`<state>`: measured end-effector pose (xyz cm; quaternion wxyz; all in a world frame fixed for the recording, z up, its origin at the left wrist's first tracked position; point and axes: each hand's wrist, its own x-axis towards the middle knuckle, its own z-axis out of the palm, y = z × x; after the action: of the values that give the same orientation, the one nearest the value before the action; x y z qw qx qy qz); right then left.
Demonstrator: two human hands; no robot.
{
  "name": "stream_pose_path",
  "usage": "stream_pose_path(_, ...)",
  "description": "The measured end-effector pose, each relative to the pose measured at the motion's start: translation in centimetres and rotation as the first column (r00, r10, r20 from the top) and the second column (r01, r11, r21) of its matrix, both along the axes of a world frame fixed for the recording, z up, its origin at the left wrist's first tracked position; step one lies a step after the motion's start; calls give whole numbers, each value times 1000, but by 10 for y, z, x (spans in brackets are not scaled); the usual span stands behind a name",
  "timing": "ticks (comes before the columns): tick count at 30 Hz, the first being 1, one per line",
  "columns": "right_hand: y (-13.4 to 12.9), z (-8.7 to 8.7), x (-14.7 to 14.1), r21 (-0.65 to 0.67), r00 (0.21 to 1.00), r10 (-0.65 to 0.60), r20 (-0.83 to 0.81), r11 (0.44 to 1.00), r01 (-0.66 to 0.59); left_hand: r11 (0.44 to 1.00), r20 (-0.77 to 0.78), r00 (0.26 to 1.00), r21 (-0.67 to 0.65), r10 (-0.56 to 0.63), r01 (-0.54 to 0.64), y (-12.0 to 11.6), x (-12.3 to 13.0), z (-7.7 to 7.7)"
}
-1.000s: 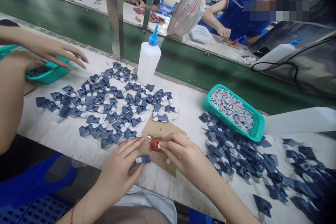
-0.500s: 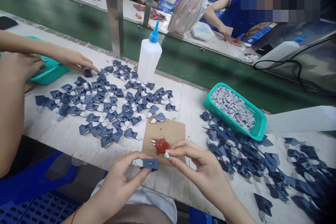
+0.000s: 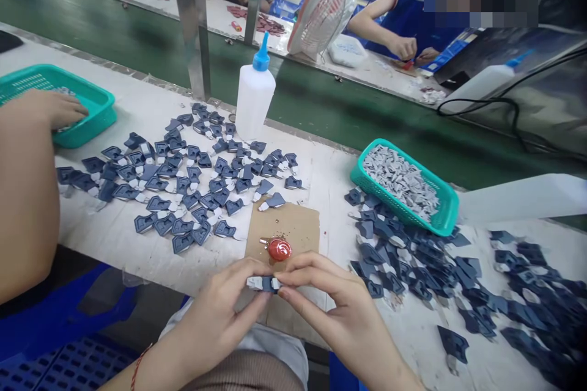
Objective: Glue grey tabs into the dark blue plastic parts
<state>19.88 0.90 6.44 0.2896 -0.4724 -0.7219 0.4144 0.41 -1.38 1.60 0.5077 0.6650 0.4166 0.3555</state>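
The white work surface (image 3: pixel 325 189) carries everything here, and the biggest change on it is at the left, where the co-worker's arm that reached over the dark blue parts (image 3: pixel 183 226) has gone from view. The teal basket (image 3: pixel 106 115) at that side holds a co-worker's hand (image 3: pixel 55 111) and some pale bits, mostly covered. The other teal basket (image 3: pixel 450 215) is well filled with small grey pieces (image 3: pixel 398 182) and leans among more blue parts; the upright white bottle (image 3: pixel 254 101) has a blue cap, its contents not readable. In front, the left hand (image 3: pixel 220 305) and right hand (image 3: pixel 342 308) have come together over the near edge of the cardboard (image 3: pixel 300 226) — a moment ago they were apart, the right one just beside the glossy red spot (image 3: pixel 279 248). The left grip is clamped on a grey-ended blue part (image 3: pixel 266 283), and the right grip pinches a small light piece (image 3: pixel 275 283) against its right side. That suggests the work has passed from the red spot to joining the two — whether the piece is seated cannot be told behind the fingertips.
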Motion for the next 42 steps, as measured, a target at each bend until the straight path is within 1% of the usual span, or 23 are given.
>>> stream_pose_path(3,-2,-2,0,8,1000,25,8,1000,-25,1000,-25,1000,-8,-12,12,0,0,-2)
stream_pose_path(6,-3,-4,1,-16,999,33,2,999,-33,1000,-42,999,2,-21,21,-1,1,-4)
stream_pose_path(8,-3,-5,2,-67,1000,7,-4,998,-7,1000,-49,998,14,-26,27,-3,2,-4)
stream_pose_path(10,-4,-8,3,-171,999,-41,-33,985,35,999,-54,998,12,-33,34,-5,2,-3)
stream_pose_path(12,-5,-11,3,-335,989,-107,-99,940,68,998,-57,997,-27,-54,52,-8,3,0)
stream_pose_path(14,-8,-15,4,-499,968,-188,-166,863,82,992,-45,996,-101,-76,71,-11,3,2)
stream_pose_path(16,-12,-19,3,-587,944,-265,-198,803,102,977,9,997,-199,-75,75,-13,5,4)
stream_pose_path(17,-15,-21,2,-594,936,-288,-202,796,117,965,59,996,-252,-60,73,-13,7,4)
stream_pose_path(19,-20,-23,0,-547,934,-298,-199,824,147,935,154,988,-349,-2,57,-14,12,2)
stream_pose_path(21,-24,-24,-1,-466,946,-264,-186,872,151,915,184,981,-404,57,23,-13,17,-1)
stream_pose_path(23,-27,-23,1,-402,961,-217,-170,906,133,910,153,984,-414,86,-15,-14,19,-5)
stream_pose_path(25,-28,-21,10,-359,973,-184,-141,925,123,910,131,986,-412,104,-41,-15,18,-9)
stream_pose_path(27,-24,-18,29,-284,976,-203,-79,943,173,914,105,983,-393,151,-98,-16,13,-15)
stream_pose_path(29,-15,-14,57,-146,952,-306,20,941,306,924,48,976,-335,210,-183,-15,6,-22)
stream_pose_path(30,-8,-12,74,-67,917,-389,88,916,395,929,7,972,-297,233,-220,-14,2,-25)
stream_pose_path(31,1,-9,92,26,866,-476,151,878,478,935,-34,968,-253,247,-248,-13,-3,-28)
stream_pose_path(32,11,-7,110,136,788,-571,229,821,555,942,-75,964,-205,254,-264,-11,-7,-30)
stream_pose_path(33,22,-4,128,236,693,-642,330,766,597,949,-116,960,-158,256,-272,-9,-12,-32)
stream_pose_path(34,35,-1,144,294,625,-691,364,722,627,956,-158,955,-115,252,-272,-7,-15,-33)
stream_pose_path(35,47,1,159,320,589,-706,393,706,632,961,-203,948,-73,246,-266,-6,-18,-32)
stream_pose_path(37,72,5,182,331,552,-683,479,723,607,971,-312,922,6,228,-238,-2,-23,-30)
stream_pose_path(39,94,6,196,298,547,-614,569,774,558,974,-435,871,109,227,-199,2,-25,-27)
stream_pose_path(42,117,0,206,222,541,-499,677,840,496,948,-551,789,293,271,-122,7,-25,-26)
